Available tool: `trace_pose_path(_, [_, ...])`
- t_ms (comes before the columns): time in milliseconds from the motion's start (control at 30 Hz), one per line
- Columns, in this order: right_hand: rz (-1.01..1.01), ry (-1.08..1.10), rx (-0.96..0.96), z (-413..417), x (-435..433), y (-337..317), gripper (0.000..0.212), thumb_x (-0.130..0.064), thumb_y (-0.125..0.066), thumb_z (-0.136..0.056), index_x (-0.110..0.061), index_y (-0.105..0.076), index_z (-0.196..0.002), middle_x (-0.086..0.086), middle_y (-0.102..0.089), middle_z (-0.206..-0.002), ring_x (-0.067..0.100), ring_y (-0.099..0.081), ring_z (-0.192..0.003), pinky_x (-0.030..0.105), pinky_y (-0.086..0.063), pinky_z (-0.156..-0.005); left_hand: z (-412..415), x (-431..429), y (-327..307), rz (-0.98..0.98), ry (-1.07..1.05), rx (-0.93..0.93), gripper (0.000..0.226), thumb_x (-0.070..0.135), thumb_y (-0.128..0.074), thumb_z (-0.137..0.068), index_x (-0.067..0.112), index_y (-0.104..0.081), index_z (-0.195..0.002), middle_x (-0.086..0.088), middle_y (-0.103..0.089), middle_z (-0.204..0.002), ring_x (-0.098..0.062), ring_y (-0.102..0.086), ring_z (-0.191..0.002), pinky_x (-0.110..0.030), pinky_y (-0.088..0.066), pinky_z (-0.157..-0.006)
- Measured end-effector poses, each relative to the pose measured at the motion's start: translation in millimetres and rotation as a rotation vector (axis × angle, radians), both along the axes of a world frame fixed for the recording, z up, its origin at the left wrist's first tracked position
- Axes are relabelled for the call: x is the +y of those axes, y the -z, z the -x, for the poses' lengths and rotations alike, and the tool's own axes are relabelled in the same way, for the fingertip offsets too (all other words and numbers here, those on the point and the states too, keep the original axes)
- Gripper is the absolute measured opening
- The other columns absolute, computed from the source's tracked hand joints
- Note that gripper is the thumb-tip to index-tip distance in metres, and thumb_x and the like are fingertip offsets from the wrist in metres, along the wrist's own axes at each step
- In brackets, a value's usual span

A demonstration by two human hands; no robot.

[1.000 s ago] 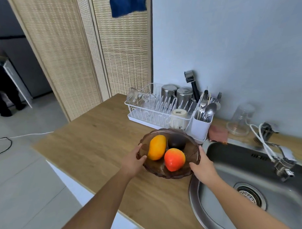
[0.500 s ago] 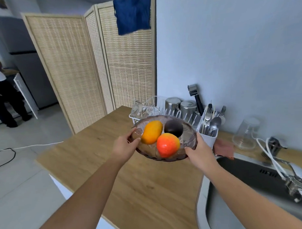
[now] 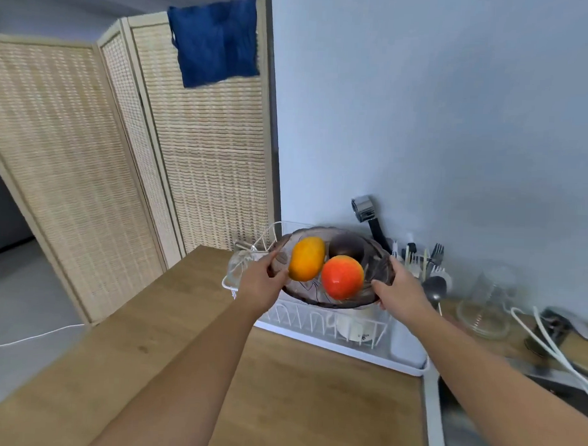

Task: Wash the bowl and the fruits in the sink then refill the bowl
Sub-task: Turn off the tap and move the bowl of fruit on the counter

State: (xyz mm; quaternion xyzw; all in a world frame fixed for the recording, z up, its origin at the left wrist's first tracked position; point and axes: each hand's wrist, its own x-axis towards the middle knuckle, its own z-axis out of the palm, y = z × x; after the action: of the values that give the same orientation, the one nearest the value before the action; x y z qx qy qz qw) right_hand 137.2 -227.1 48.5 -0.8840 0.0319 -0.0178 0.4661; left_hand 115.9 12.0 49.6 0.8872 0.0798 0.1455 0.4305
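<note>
Fingers (image 3: 280,275) round bowl (image 3: 380,262) rim, midair

Arms outstretched, left hand (image 3: 260,282) and right hand (image 3: 402,292) grip the bowl (image 3: 379,263) rim.

Brown, line-patterned bowl (image 3: 383,263): yellow-orange mango (image 3: 306,263) at 10 o'clock, dark brown fruit (image 3: 346,247) at 1 o'clock, red-orange fruit (image 3: 342,277) at 5 o'clock.

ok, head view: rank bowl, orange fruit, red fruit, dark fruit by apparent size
1. bowl
2. orange fruit and red fruit: look alike, not ranked
3. dark fruit, partly hidden behind the red fruit, so unsure
</note>
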Motion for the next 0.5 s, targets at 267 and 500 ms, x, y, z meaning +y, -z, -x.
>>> trace_pose_path(267, [0.166,0.078,0.038,-19,1,14,0.069,-0.027,-0.056,-0.09,-0.022,-0.023,-0.15,0.009,-0.051,-0.14,0.03,-0.054,-0.12,0.04,-0.046,-0.1,-30,-6,26,-0.035,-0.005,0.051,0.051,0.028,-0.057,-0.094,0.015,-0.045,-0.142,-0.007,-0.063,-0.098,-0.025,-0.059,-0.097,-0.034,-0.047,-0.087])
trace_pose_path(500, [0.331,0.095,0.024,-10,6,10,0.067,-0.045,-0.049,-0.093,-0.025,-0.021,-0.151,0.01,-0.055,-0.136,0.031,-0.055,-0.12,0.041,-0.047,-0.094,-22,-6,19,-0.196,-0.052,0.044,0.034,0.034,-0.054,-0.093,0.016,-0.057,-0.122,-0.008,-0.066,-0.097,-0.028,-0.062,-0.09,-0.037,-0.051,-0.076])
